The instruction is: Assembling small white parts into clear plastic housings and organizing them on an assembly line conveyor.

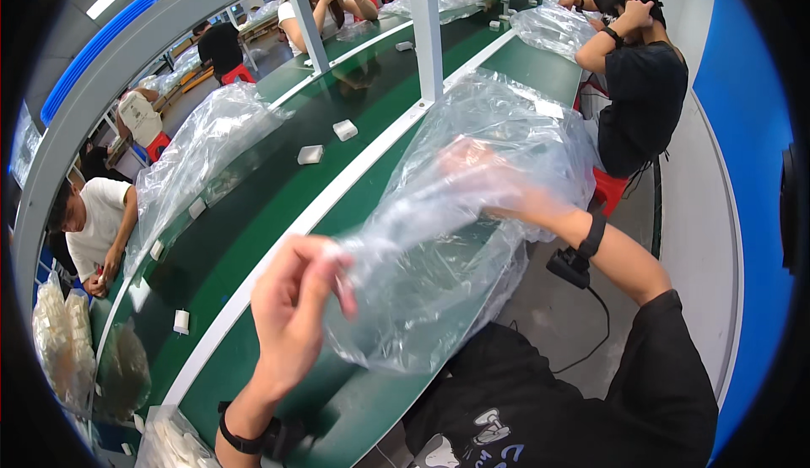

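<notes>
A large clear plastic bag (pixel 422 291) is spread in front of me over the green bench and hangs past its near edge. My left hand (pixel 291 312) pinches the bag's left edge between thumb and fingers. My right hand (pixel 481 173) is seen through the clear film, inside the bag or behind it; I cannot tell which. Motion smears its fingers. More crumpled clear plastic (pixel 515 105) lies beyond that hand.
Left of a white rail (pixel 278 261) runs a green conveyor belt (pixel 245 223) with several small white blocks, one a white block (pixel 310 155). A grey post (pixel 424 29) rises from the rail. Bagged white parts (pixel 173 438) stand at lower left. A co-worker (pixel 637 88) sits at right.
</notes>
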### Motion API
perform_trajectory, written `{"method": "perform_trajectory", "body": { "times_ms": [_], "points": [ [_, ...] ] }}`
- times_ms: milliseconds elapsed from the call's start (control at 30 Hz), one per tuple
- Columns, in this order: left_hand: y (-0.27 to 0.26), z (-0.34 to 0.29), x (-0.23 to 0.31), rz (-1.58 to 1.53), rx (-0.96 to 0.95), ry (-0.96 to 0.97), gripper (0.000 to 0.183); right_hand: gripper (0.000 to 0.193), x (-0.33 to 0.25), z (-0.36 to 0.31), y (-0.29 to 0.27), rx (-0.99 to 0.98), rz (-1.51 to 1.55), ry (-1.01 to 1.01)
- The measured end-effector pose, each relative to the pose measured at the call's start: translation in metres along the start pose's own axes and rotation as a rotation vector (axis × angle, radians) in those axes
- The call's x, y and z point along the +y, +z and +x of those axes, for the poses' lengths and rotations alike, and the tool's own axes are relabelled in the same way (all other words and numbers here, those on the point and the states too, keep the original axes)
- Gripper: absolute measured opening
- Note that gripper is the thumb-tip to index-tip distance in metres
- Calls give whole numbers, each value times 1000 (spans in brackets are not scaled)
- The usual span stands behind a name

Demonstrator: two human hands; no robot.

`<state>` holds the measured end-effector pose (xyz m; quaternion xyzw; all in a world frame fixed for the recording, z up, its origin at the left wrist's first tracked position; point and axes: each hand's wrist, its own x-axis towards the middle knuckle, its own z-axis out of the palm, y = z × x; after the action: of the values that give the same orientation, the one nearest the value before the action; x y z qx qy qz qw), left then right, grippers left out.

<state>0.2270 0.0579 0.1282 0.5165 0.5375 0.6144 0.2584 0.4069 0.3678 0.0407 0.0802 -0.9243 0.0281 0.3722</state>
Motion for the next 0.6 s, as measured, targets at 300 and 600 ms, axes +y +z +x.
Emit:
{"method": "perform_trajectory", "body": {
  "times_ms": [300, 600],
  "points": [
    [9, -21, 10, 113, -389, -205, 12, 70, 230, -24, 41, -269, -239, 563],
    [13, -6, -15, 571, -493, 6, 60, 69, 247, -2, 49, -239, -232, 616]
  ]
}}
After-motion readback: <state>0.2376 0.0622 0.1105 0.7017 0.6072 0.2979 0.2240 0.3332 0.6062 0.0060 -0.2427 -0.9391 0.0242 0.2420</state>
